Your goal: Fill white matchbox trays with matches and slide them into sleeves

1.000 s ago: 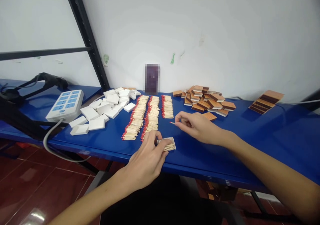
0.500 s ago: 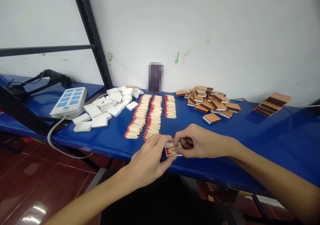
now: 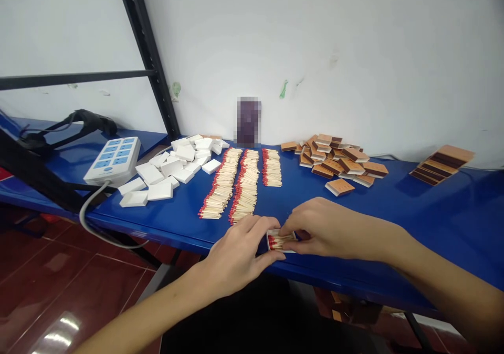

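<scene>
A small white matchbox tray point(image 3: 269, 242) sits at the front edge of the blue table, with red-headed matches point(image 3: 278, 243) lying in it. My left hand point(image 3: 240, 251) grips the tray's left end between thumb and fingers. From the right, my right hand point(image 3: 325, 228) reaches over the tray, its thumb and fingers closed on the matches inside; its fingertips partly hide them. Just beyond my hands lie two long rows of matches, a left row point(image 3: 221, 183) and a middle row point(image 3: 244, 186), with a shorter row point(image 3: 272, 168) to their right.
White trays point(image 3: 173, 166) are heaped at the left, and brown matchbox sleeves point(image 3: 334, 159) at the right. Flat sleeves point(image 3: 443, 164) stack farther right. A power strip point(image 3: 114, 159) lies near the black shelf post point(image 3: 151, 54). A blurred purple object point(image 3: 248, 121) stands against the wall.
My right hand's fingers have gone lower into the tray, onto the matches. Hands and tray appear slightly farther right, as the whole view has shifted a little.
</scene>
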### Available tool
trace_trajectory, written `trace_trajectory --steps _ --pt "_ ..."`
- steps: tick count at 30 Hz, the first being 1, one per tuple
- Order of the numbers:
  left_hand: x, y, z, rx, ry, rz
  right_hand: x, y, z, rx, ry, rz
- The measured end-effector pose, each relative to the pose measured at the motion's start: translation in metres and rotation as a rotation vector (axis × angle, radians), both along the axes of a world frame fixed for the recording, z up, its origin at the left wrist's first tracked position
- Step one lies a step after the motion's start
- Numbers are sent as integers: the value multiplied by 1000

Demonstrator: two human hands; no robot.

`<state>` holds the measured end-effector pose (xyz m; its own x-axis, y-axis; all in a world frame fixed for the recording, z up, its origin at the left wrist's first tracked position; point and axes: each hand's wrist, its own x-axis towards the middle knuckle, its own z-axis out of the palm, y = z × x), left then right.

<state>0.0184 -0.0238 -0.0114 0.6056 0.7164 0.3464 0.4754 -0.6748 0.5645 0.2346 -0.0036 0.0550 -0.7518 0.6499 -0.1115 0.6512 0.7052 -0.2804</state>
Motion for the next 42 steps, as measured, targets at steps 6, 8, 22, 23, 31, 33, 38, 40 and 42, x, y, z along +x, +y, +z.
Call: trace_trajectory --steps 6,8,22,23,31,33,38,40,42 --pt "-1 2 -1 40 18 -25 -5 -6 -1 224 -156 -11" --pt "-2 2 -1 29 17 -27 -4 -6 -1 234 -159 -15" --pt "-1 2 -3 38 3 -37 -5 -3 -2 91 -55 -16" --pt "-1 2 -3 42 3 -39 -4 -4 -1 89 -56 -25" --pt "-1 3 -3 27 8 -45 0 -2 0 -1 0 -65" --pt "-1 2 -3 36 4 -48 -1 -1 -3 -4 24 -53" --pt "-1 2 -3 42 -5 -51 -3 0 -11 2 147 -52" --pt "-2 3 -3 37 -11 -56 -4 2 -12 -20 166 -66" --pt "-2 2 -2 26 -17 -65 -4 3 -13 -72 172 -62"
